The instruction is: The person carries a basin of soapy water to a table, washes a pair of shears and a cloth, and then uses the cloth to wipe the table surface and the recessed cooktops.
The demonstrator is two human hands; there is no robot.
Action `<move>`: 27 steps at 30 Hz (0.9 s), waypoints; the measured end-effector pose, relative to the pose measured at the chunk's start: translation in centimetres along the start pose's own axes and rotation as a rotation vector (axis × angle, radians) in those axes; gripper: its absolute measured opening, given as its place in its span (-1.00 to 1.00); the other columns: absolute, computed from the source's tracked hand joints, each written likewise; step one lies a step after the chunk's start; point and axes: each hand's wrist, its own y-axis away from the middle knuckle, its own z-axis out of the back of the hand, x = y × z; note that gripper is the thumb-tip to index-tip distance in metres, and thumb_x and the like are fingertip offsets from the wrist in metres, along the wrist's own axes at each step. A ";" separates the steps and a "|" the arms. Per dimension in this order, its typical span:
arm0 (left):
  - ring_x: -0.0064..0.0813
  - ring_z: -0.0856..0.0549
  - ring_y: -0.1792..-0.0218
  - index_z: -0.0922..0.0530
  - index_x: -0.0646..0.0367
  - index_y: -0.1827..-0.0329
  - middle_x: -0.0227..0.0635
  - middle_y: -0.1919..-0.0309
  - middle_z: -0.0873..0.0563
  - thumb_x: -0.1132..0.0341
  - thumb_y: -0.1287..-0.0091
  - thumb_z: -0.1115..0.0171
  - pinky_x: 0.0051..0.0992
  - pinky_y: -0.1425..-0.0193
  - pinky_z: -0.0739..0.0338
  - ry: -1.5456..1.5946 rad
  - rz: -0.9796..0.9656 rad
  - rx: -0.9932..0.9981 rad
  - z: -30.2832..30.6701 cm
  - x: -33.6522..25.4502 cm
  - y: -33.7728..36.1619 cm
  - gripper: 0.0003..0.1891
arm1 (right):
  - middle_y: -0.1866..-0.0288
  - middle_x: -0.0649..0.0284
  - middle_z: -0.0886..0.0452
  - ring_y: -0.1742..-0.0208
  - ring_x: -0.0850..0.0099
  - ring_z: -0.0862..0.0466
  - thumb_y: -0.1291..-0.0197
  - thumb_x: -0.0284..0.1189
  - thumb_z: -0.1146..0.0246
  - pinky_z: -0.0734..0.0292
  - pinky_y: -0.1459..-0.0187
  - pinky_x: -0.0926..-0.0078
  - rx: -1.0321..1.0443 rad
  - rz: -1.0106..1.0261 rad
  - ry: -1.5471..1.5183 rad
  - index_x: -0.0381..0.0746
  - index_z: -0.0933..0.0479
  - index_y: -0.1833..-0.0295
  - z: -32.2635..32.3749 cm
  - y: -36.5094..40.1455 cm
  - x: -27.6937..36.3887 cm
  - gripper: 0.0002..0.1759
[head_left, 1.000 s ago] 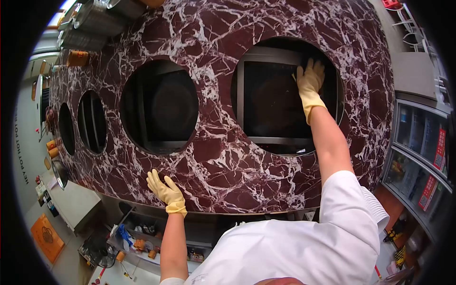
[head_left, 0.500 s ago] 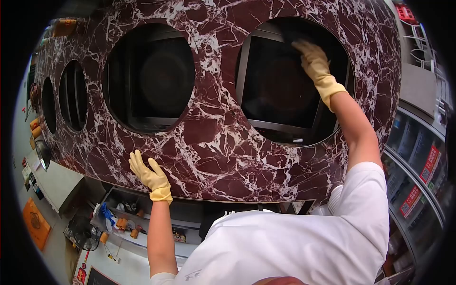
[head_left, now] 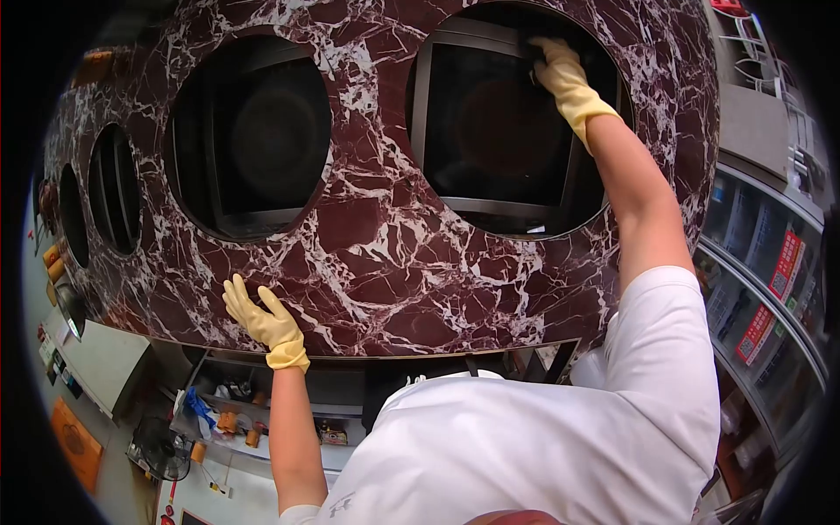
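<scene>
My left hand [head_left: 264,322], in a pale yellow rubber glove, lies flat on the front part of the dark red marbled countertop [head_left: 350,223] with its fingers spread. My right hand [head_left: 560,74], gloved the same way, reaches into the right round opening near its far right side. Its fingers are bent over a dark thing against the black background, which I cannot make out. Below the hand is a square black cooktop panel [head_left: 499,131] with a grey metal frame, set down inside the opening.
A second large round opening [head_left: 262,140] holds a similar black panel; narrower-looking openings lie farther left. A glass-fronted cabinet [head_left: 757,280] with red labels stands right. Below left are a shelf [head_left: 254,437] with small items and a black fan [head_left: 159,448].
My right hand has moved farther toward the back of the opening, and its fingers look more bent. My left hand stays spread on the counter. The whole view has shifted slightly.
</scene>
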 end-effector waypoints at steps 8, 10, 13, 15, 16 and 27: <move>0.23 -0.35 -0.71 -0.45 0.20 -0.68 0.07 -0.70 -0.43 0.15 -0.73 -0.19 0.15 -0.83 -0.11 -0.009 0.023 0.004 0.1 0.3 0.2 -0.44 | -0.24 0.18 -0.74 -0.24 -0.02 -0.73 0.04 -0.74 -0.35 -0.71 -0.30 0.13 1.089 0.695 -0.096 0.00 -0.80 -0.11 3.0 16.6 3.0 -0.41; 0.23 -0.34 -0.71 -0.44 0.22 -0.69 0.09 -0.70 -0.43 0.14 -0.74 -0.18 0.15 -0.83 -0.10 -0.016 0.033 0.007 0.0 0.4 0.4 -0.43 | -0.14 0.08 -0.73 -0.01 0.06 -0.80 -0.09 -0.76 -0.30 -0.80 0.03 0.18 0.887 0.497 -0.113 -0.05 -0.75 -0.18 4.9 9.8 1.8 -0.43; 0.24 -0.33 -0.72 -0.45 0.22 -0.68 0.12 -0.70 -0.42 0.14 -0.73 -0.18 0.17 -0.83 -0.09 0.024 0.039 0.019 0.4 -0.2 0.1 -0.44 | -0.12 0.04 -0.69 0.16 0.26 -0.82 -0.49 -0.57 -0.18 -0.80 0.26 0.21 0.400 -0.555 -0.118 -0.01 -0.63 -0.43 5.1 5.3 0.9 -0.52; 0.23 -0.34 -0.72 -0.45 0.22 -0.68 0.11 -0.70 -0.42 0.14 -0.72 -0.19 0.18 -0.83 -0.08 0.004 0.027 0.021 0.2 0.5 0.2 -0.43 | -0.41 -0.12 -0.63 -0.35 -0.01 -0.72 -0.43 -0.34 -0.35 -0.69 -0.36 -0.01 0.004 -0.442 0.203 0.02 -0.62 -0.48 -0.6 9.2 -1.3 -0.48; 0.24 -0.34 -0.72 -0.45 0.23 -0.68 0.11 -0.71 -0.41 0.14 -0.71 -0.19 0.18 -0.83 -0.07 -0.001 0.031 0.022 0.0 0.6 0.1 -0.42 | -0.49 -0.16 -0.59 -0.50 -0.11 -0.64 -0.38 -0.28 -0.41 -0.58 -0.53 -0.04 0.043 -0.607 0.244 0.00 -0.62 -0.50 -1.1 11.4 1.8 -0.43; 0.25 -0.34 -0.71 -0.46 0.24 -0.68 0.13 -0.71 -0.42 0.15 -0.73 -0.17 0.13 -0.83 -0.11 -0.012 0.024 0.041 0.2 0.6 0.3 -0.44 | 0.06 0.10 -0.76 -0.01 0.07 -0.77 -0.39 -0.58 -0.39 -0.68 -0.15 0.18 0.524 0.535 -0.446 -0.18 -0.74 -0.16 -6.5 11.4 14.4 -0.73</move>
